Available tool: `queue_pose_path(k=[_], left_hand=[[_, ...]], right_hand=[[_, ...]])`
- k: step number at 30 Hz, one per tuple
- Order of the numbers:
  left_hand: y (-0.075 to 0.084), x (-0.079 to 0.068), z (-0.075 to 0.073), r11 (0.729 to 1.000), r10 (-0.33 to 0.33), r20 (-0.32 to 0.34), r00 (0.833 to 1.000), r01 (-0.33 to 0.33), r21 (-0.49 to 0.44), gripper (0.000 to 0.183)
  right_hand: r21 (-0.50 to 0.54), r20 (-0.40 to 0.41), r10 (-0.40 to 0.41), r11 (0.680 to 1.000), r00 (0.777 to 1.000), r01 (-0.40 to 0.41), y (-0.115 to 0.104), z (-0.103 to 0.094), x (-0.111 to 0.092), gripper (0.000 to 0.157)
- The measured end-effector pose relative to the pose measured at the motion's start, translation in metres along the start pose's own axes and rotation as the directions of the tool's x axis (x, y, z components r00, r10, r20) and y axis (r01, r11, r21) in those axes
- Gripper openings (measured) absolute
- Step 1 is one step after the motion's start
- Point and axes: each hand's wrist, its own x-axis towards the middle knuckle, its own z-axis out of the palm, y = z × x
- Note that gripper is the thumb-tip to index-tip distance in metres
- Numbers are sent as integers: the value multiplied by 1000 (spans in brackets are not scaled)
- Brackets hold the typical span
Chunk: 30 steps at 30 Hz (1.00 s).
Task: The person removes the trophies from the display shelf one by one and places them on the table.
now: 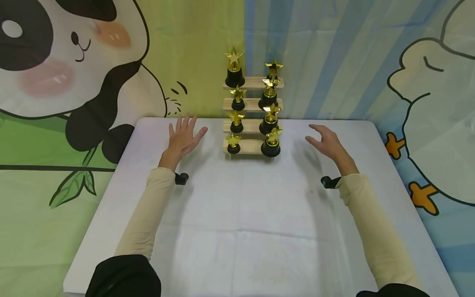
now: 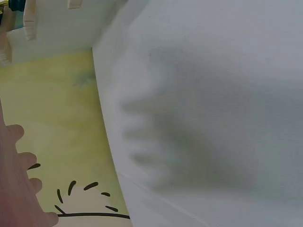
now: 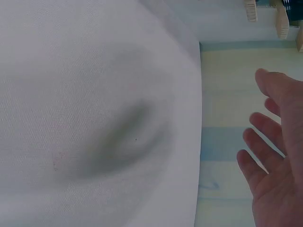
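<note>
A stepped wooden rack point(image 1: 252, 126) stands at the back middle of the table, bearing gold star trophies on black bases. Small trophies point(image 1: 236, 121) line the left side of the lower steps, with a taller trophy point(image 1: 234, 68) at the top left. Larger trophies point(image 1: 271, 142) line the right side. To the rack's left, my left hand point(image 1: 182, 138) hovers over the table, fingers spread and holding nothing. My right hand point(image 1: 328, 144) hangs in the air to the right of the rack, its fingers loosely bent around nothing; the right wrist view shows its palm point(image 3: 279, 189).
A white cloth-covered table point(image 1: 237, 214) spreads below both arms. Behind it hangs a printed backdrop point(image 1: 196, 49) with cartoon animals, close to the table's back edge. Each wrist carries a small black camera point(image 1: 181, 178).
</note>
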Motion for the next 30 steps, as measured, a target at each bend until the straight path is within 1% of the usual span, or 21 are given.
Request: queue_pose_path(k=[3,6,8,10,12,15,17,19,23,30], left_hand=[[0,0,-2,1000,6,-9,1000,-6,-11,96],[2,0,-4,999,12,-31,999,-13,-34,95],[4,0,-5,997,14,-71,997,-19,-79,92],[5,-1,-6,990,11,-133,991,-29,-140,87],[6,-1,-7,978,6,-202,979,-48,-205,81],[10,-3,-10,958,4,-297,955,-89,-273,72],[13,-3,-12,945,9,-348,938,-121,-303,67],[17,-3,-15,931,15,-385,923,-153,-331,63],[28,-5,-20,908,28,-422,906,-200,-368,59],[59,-10,-29,897,90,-465,880,-275,-347,55]], right_hand=[[16,65,-16,1000,998,15,-1,5,2,56],[45,137,-15,999,991,9,-5,11,4,58],[61,190,-9,998,982,-3,-7,14,6,61],[81,236,-7,997,972,-12,-9,18,8,65],[99,269,-15,995,963,-12,-11,23,9,67],[132,290,-49,991,956,10,-14,30,11,69],[148,297,-75,989,952,31,-16,34,11,70],[156,308,-91,987,947,44,-16,39,12,71],[161,325,-106,985,940,56,-17,46,13,72],[146,324,-137,985,936,94,-23,51,16,74]])
